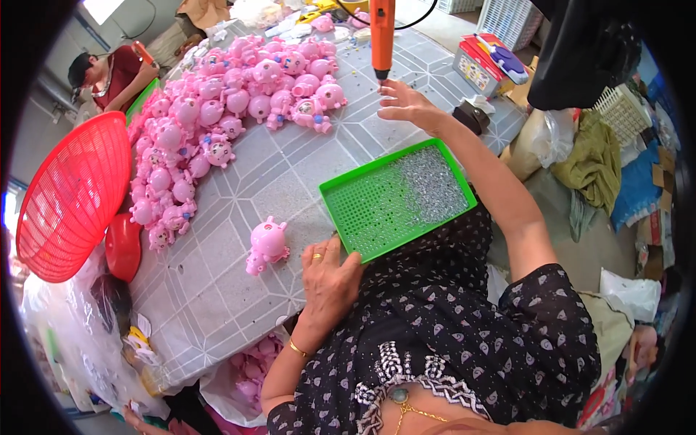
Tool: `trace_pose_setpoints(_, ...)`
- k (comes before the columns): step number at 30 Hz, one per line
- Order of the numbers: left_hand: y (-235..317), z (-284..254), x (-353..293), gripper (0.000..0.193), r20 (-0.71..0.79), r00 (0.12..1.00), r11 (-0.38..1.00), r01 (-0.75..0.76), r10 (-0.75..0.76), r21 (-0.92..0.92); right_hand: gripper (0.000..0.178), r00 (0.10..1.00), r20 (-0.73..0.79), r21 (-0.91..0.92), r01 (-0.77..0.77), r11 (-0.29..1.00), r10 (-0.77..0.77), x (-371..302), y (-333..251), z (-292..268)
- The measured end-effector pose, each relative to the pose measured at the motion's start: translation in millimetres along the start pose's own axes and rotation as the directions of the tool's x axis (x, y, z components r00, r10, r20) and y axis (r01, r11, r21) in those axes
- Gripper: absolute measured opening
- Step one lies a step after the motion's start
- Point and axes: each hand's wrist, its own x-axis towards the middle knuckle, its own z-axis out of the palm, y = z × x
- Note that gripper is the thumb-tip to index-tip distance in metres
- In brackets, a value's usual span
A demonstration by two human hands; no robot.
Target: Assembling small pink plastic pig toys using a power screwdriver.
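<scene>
My left hand is closed at the near-left corner of a green perforated tray, its thumb against the edge and its fingertips partly hidden. Small silvery metal pieces like screws lie in the tray, heaped toward its right end. My right hand reaches over the table beyond the tray, fingers spread, just below the tip of a hanging orange electric screwdriver. Whether the fingers touch that tip is unclear. A single pink toy figure lies left of the tray, close to my left hand.
A large pile of pink toys covers the table's far left. A red mesh basket stands at the left edge. At the far right sits a lidded box, nearer a small dark object. Another person works at the far left.
</scene>
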Motion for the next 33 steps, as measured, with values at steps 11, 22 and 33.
trace_pose_setpoints(11, 1.7, 3.1, -3.5, 0.020, -0.018, 1.000, 1.000, 0.015, -0.015, -0.022, 0.039, 0.992, -0.088, 0.316, -0.058, 0.947, 0.090, 50.0, 18.9, 21.6)
trace_pose_setpoints(22, -2.5, 0.6, -2.5, 0.028, 0.004, 1.000, 0.999, 0.026, -0.026, -0.038, 0.024, 0.990, 0.023, 0.124, -0.144, 0.982, 0.142, -14.2, -20.4, 52.1)
trace_pose_setpoints(33, 3.6, -20.8, 129.2, 0.078, -0.154, 0.983, 0.835, -0.004, -0.097, -0.551, 0.028, 0.952, 0.248, -0.029, -0.177, 0.984, 0.179, -116.0, -31.2, 95.9)
